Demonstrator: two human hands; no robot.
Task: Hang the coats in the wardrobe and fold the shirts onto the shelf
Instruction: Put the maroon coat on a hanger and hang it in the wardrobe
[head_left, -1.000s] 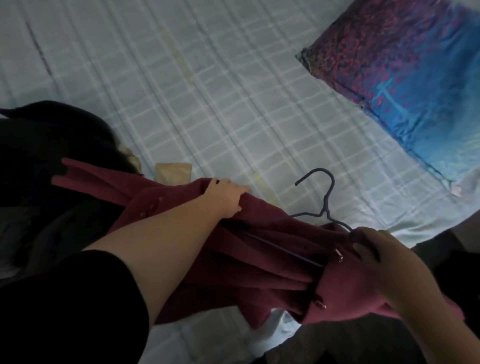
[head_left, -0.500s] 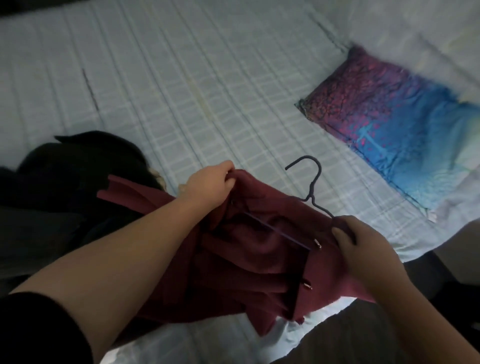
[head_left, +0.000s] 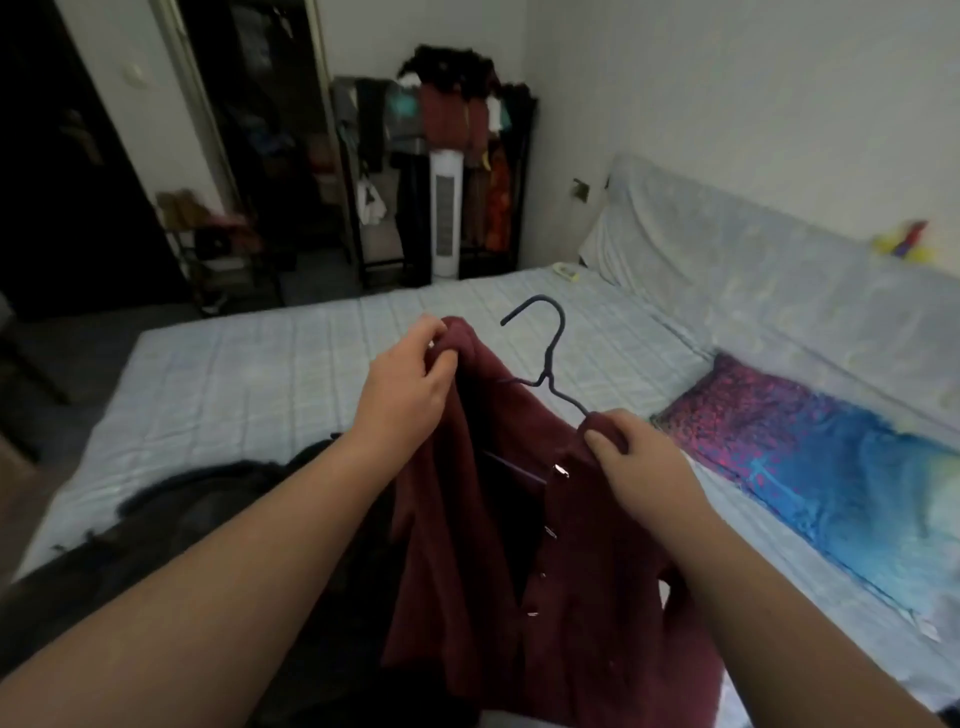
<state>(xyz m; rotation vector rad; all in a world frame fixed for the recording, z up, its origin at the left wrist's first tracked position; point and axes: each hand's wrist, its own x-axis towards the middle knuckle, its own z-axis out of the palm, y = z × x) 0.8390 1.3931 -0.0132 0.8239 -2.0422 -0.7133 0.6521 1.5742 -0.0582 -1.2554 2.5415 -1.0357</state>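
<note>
A dark red coat (head_left: 582, 587) with metal snaps hangs in front of me on a dark wire hanger (head_left: 545, 358), lifted above the bed. My left hand (head_left: 410, 384) pinches the coat's left shoulder near the collar. My right hand (head_left: 639, 467) grips the right shoulder, over the hanger's arm. The hanger's hook sticks up between my hands. A dark garment pile (head_left: 171, 525) lies on the bed at lower left, partly hidden by my left arm.
The bed (head_left: 270, 374) has a pale checked sheet and a blue-and-pink pillow (head_left: 821, 467) at right. Beyond its far edge stand an open clothes rack (head_left: 447, 171) full of garments, a white tower fan (head_left: 444, 213) and a dark doorway (head_left: 57, 182).
Both hands raised the coat on its hanger off the bed until it hangs upright. My view lifted from the sheet to the room beyond.
</note>
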